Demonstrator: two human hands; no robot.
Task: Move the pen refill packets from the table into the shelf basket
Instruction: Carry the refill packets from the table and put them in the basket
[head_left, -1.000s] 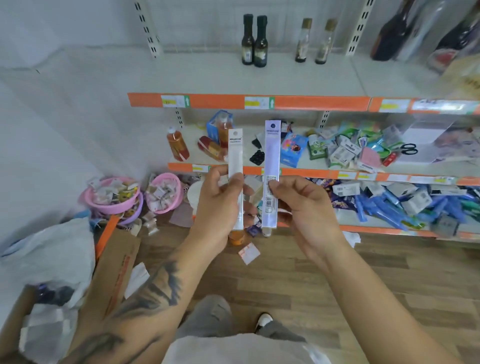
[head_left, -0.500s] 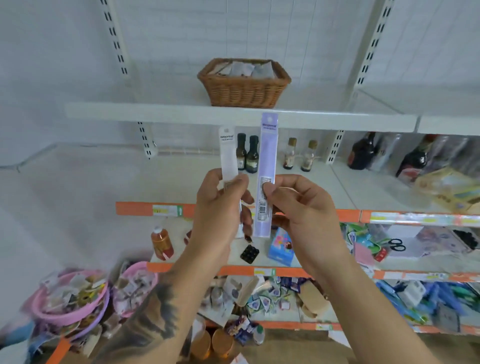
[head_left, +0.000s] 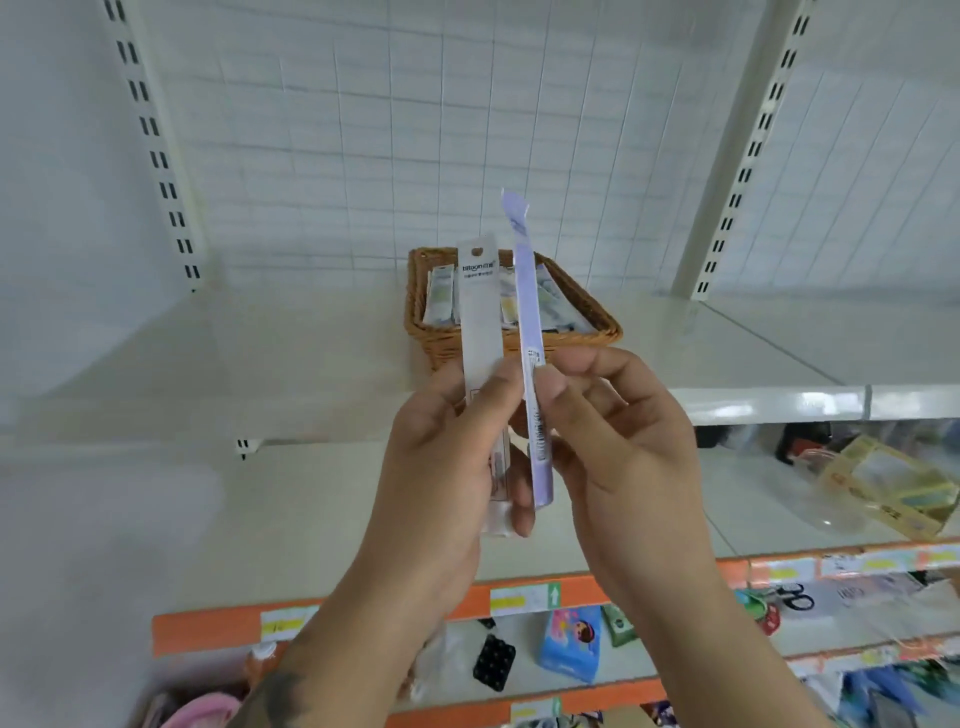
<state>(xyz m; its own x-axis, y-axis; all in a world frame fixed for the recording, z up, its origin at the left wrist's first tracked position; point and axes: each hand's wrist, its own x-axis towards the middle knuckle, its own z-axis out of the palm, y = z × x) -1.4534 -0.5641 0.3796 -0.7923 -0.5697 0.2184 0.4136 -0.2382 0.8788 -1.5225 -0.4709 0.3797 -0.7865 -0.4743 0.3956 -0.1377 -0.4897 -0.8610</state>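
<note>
My left hand (head_left: 441, 467) grips a long white pen refill packet (head_left: 480, 322) held upright. Beside it, my right hand (head_left: 618, 447) pinches a purple pen refill packet (head_left: 527, 312), turned nearly edge-on with its top flap bent. Both packets stand in front of a brown wicker basket (head_left: 582, 332) on the white upper shelf (head_left: 311, 374). The basket holds several packets lying inside. My hands are just below and in front of the basket, apart from it.
White slotted uprights (head_left: 156, 156) flank the shelf bay. Below runs an orange-edged shelf (head_left: 218, 623) with small goods, a blue packet (head_left: 569, 644) and scissors (head_left: 795, 597). A yellow box (head_left: 893, 483) lies on the middle shelf at right.
My view and both hands have risen from the lower shelves to the upper shelf. The basket now sits directly behind the packets, and the purple packet has turned edge-on.
</note>
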